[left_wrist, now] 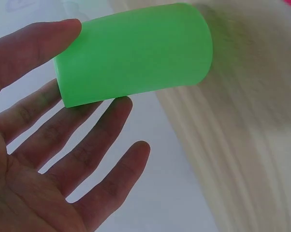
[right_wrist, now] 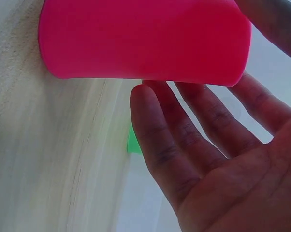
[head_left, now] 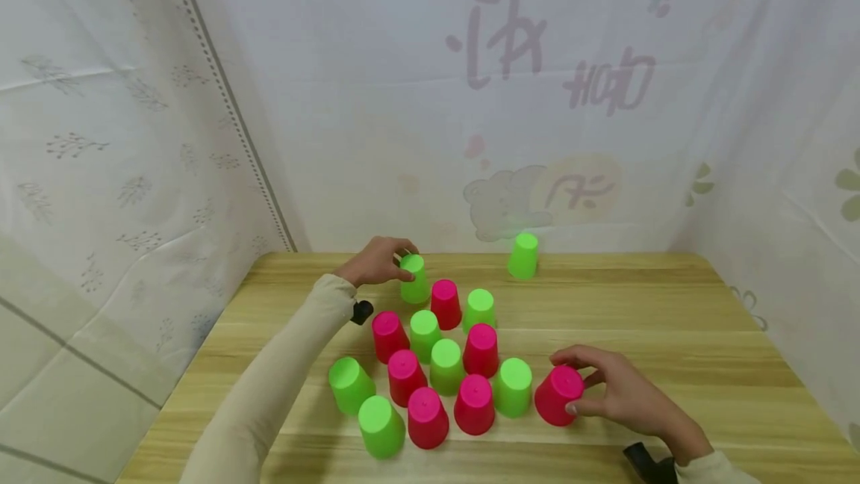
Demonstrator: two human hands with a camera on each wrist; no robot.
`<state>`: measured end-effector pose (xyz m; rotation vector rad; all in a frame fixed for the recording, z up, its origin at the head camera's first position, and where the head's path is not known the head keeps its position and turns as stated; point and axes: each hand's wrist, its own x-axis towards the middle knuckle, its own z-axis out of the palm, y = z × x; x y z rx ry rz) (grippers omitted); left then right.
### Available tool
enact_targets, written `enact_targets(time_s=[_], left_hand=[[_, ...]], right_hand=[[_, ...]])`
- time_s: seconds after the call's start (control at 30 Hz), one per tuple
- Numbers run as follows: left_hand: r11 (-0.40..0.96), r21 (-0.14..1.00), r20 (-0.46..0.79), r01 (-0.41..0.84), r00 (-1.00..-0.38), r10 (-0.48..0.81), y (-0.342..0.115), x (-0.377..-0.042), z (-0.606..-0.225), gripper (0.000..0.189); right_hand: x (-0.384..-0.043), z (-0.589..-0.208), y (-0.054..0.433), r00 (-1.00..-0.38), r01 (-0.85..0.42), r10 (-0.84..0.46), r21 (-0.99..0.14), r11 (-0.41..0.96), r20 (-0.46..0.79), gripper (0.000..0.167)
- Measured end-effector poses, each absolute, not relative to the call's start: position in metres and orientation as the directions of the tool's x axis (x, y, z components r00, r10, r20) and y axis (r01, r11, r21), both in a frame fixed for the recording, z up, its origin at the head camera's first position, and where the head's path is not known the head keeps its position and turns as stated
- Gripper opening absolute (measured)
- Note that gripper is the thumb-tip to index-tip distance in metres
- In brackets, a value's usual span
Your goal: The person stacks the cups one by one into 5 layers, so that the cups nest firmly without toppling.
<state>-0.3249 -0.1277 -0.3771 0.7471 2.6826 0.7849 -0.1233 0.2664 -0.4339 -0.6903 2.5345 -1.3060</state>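
Note:
My left hand (head_left: 379, 261) holds an upside-down green cup (head_left: 414, 282) between thumb and fingers at the back left of the group. In the left wrist view the thumb lies along one side of this cup (left_wrist: 136, 55), and the little finger stands free of it. On the right, my right hand (head_left: 625, 393) grips a pink-red cup (head_left: 559, 394), also upside down, beside a green cup (head_left: 513, 388). The right wrist view shows fingers under this pink-red cup (right_wrist: 145, 41) and part of the thumb above. Whether either held cup touches the table is hard to tell.
Several upside-down green and pink-red cups stand close together between my hands, among them a pink-red cup (head_left: 428, 418) at the front. One green cup (head_left: 523, 256) stands apart at the back edge of the wooden table (head_left: 672, 320). Printed cloth (head_left: 376, 95) hangs behind and at the sides.

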Motion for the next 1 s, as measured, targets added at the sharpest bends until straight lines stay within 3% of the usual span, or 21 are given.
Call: enact_targets(time_s=[0.67,1.0], left_hand=[[0.738,0.547,-0.064,0.395,-0.859,0.507,-0.041,-0.360,-0.375,0.045],[0.844,0.391,-0.100,0.366,-0.895,0.434,-0.012,-0.367,-0.380,0.047]], right_hand=[[-0.121,-0.445,0.273,-0.881,-0.290,-0.471,-0.838,0.463,0.044,0.056],[-0.116,-0.450,0.271,-0.904,-0.250,-0.426,-0.860,0.444,0.043,0.054]])
